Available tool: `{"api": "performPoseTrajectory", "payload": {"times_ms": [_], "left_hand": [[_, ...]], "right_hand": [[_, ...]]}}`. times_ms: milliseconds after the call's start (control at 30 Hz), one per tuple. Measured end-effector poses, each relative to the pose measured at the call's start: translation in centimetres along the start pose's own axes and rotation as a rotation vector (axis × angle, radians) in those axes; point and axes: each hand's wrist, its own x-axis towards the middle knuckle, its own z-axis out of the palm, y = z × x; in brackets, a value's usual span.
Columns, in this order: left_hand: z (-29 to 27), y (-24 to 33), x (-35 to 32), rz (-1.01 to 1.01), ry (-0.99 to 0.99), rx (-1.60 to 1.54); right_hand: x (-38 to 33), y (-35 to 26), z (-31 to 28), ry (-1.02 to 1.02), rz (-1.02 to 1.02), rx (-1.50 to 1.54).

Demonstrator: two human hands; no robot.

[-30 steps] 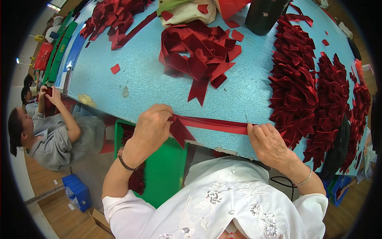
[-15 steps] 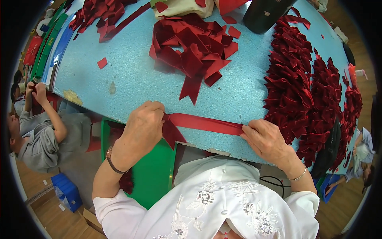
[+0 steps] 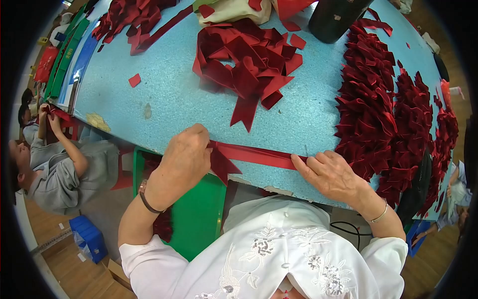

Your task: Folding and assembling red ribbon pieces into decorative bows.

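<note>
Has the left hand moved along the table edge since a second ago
No. The left hand grips the red ribbon strip at the near edge of the blue table, just below the loose ribbon pile, as before; only the camera shifted.

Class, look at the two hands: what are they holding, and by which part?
A red ribbon strip: left hand pinches its folded left end, right hand presses its right end to the table.

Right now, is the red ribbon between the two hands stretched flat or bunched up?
Stretched flat. The ribbon lies straight along the table edge; the left hand pinches one end, the right hand presses the other.
</note>
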Motion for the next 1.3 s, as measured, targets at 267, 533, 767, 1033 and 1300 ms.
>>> {"api": "performPoseTrajectory", "payload": {"times_ms": [267, 533, 767, 1033, 1300], "left_hand": [[0.5, -0.1, 0.4, 0.458, 0.214, 0.275], [0.3, -0.5, 0.9, 0.835, 0.178, 0.564], [0.1, -0.3, 0.4, 0.882, 0.022, 0.652], [0.7, 0.2, -0.3, 0.87, -0.016, 0.7], [0.2, 0.5, -0.8, 0.756, 0.008, 0.798]], "right_hand": [[0.0, 0.0, -0.2, -0.052, -0.019, -0.051], [0.0, -0.1, 0.0, -0.035, -0.001, 0.003], [-0.2, -0.1, -0.1, -0.038, -0.001, -0.006], [-0.7, -0.1, 0.3, -0.034, -0.006, -0.028], [-1.5, -0.3, 0.7, 0.012, -0.024, -0.018]]}}
